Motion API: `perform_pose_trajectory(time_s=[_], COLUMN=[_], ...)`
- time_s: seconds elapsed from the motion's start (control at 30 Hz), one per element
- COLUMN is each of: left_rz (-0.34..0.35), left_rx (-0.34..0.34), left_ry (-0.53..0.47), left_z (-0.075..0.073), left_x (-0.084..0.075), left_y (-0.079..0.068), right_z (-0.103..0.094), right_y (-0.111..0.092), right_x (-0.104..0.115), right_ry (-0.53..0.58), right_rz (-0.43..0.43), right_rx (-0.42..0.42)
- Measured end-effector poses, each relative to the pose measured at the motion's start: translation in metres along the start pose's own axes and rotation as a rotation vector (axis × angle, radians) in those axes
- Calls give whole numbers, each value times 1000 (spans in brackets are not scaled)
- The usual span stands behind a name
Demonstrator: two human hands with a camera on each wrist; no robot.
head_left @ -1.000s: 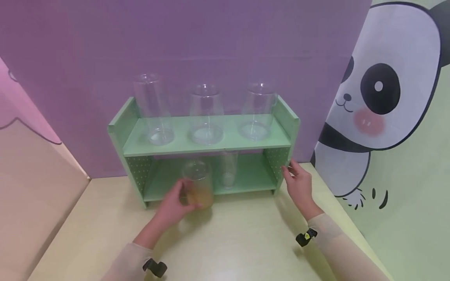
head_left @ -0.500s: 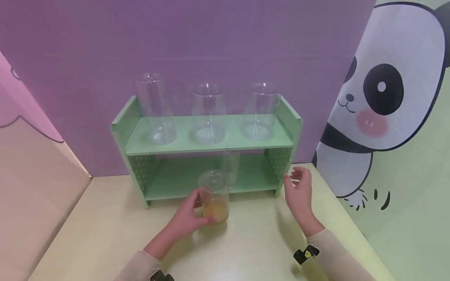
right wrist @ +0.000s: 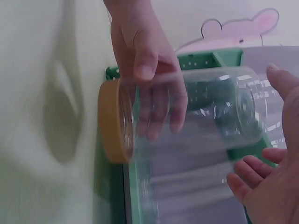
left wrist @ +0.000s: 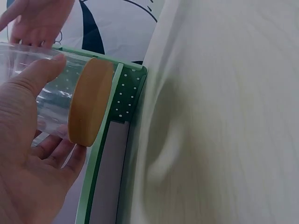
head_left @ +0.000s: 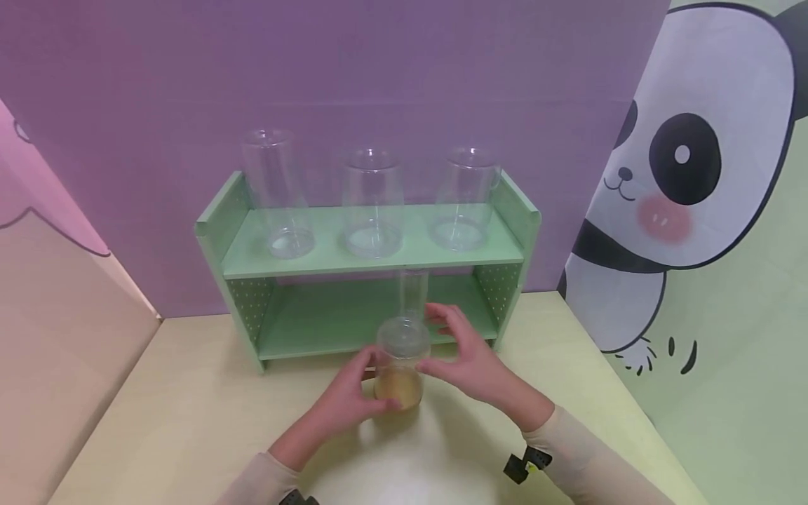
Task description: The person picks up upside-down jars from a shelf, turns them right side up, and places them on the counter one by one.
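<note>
We see a clear jar point(right wrist: 201, 112), its orange-brown lid point(left wrist: 91, 102) facing down, above the pale table point(head_left: 189, 414) and before the green shelf point(head_left: 325, 315). The left hand point(head_left: 350, 396) grips it; the right hand point(head_left: 470, 361), thumb and fingers apart, is beside its upper end, contact unclear to us.

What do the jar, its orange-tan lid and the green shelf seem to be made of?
Jar: clear, glossy plastic or perhaps glass; it shines, and what lies behind shows through.
Lid: smooth, opaque, probably plastic; fairly even colour.
Green shelf: perhaps painted wood or board, fairly matte; flat panels, even colour.
</note>
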State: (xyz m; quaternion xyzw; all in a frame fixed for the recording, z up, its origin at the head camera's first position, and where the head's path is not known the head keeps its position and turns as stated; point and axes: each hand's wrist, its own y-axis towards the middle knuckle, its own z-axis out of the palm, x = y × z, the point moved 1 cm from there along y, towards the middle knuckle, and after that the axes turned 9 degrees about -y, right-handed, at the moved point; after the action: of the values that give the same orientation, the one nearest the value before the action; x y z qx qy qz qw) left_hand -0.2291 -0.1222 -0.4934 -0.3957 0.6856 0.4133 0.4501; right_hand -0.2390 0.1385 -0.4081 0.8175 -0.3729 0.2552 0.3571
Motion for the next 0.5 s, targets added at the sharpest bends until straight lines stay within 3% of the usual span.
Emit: perform_pose_trajectory(time_s=[0.23,0.5], left_rz=[4,9], left_rx=[9,19], left_ry=[1,-3], left_z=[5,4], left_x=[-4,-4], left_y=[-1,-4], right_z=[6,5], right_y=[5,9], right_x=[11,16], right_ry=[-22,-17], right_rz=[63,67], right_rx=[102,105])
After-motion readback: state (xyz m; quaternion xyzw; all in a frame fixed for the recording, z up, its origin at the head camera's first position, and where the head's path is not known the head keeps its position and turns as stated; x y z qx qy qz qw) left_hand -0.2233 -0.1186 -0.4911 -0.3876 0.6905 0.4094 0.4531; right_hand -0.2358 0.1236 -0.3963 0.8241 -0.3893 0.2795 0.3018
